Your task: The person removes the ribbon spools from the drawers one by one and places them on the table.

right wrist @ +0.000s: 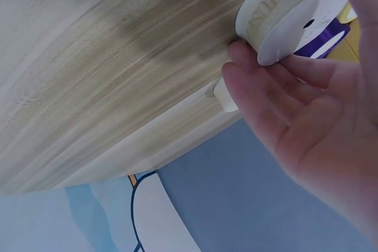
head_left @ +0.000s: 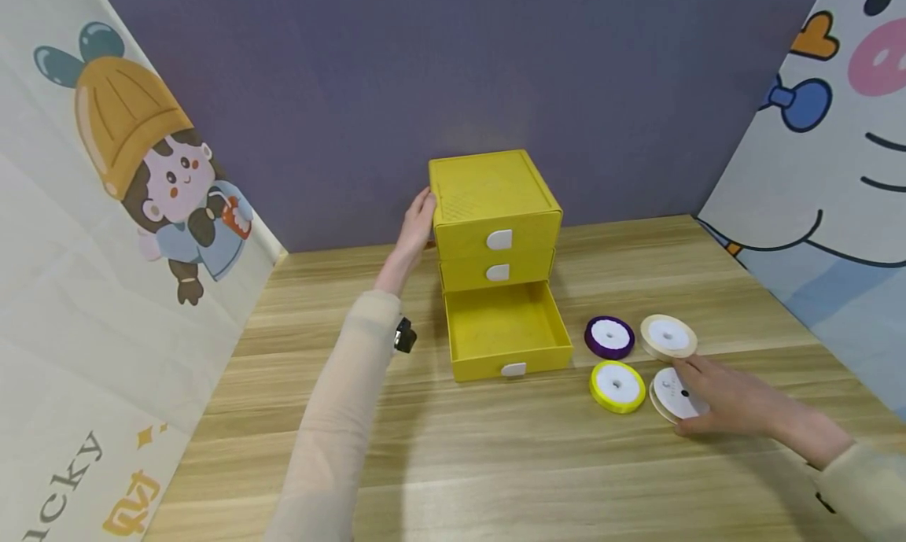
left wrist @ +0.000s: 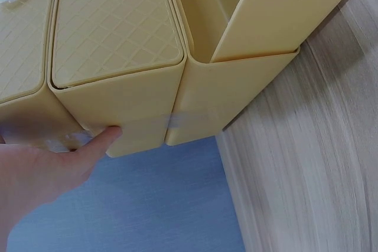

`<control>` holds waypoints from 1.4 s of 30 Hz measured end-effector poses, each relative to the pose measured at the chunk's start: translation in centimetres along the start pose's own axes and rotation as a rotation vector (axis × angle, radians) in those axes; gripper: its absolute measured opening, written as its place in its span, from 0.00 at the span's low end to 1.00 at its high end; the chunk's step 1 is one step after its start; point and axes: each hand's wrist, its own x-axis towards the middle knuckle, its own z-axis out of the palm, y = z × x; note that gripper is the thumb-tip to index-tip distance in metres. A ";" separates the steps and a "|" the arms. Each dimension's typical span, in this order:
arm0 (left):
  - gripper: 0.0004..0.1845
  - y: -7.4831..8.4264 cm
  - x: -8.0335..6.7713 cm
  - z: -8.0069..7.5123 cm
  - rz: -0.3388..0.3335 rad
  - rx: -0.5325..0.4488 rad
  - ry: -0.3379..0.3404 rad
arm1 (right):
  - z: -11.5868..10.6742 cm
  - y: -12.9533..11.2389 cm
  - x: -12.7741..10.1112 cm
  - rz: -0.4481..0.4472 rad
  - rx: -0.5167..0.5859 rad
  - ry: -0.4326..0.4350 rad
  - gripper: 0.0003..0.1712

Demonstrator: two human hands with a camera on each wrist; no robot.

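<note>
Head view shows the cream ribbon spool [head_left: 677, 395] lying flat on the wooden table [head_left: 495, 463], a low disc with a white face and a small dark centre hole, wound with pale ribbon. The right hand [head_left: 736, 404] rests over its near edge, fingers curled around the rim, gripping it; the right wrist view shows the fingers [right wrist: 277, 81] against the spool's side [right wrist: 283, 10]. Just beside it lie a second cream spool [head_left: 668, 336], a yellow spool [head_left: 617, 386] and a purple spool [head_left: 609, 337]. To their left stands a yellow drawer box [head_left: 493, 204], its bottom drawer [head_left: 506, 329] pulled open. The left hand [head_left: 416, 223] lies flat, fingers straight, against the box's left side.
</note>
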 end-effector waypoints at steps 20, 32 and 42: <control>0.32 0.5 -0.1 -0.2 -0.001 -0.003 -0.014 | -4.0 -4.9 1.2 -0.018 -0.100 0.112 0.28; 0.32 0.5 -0.2 -0.3 -0.002 0.000 -0.010 | -2.8 -10.6 5.8 -0.220 0.097 0.268 0.10; 0.30 2.7 -2.5 -0.4 -0.053 -0.013 -0.050 | 0.7 -13.7 9.1 -0.281 0.479 0.198 0.08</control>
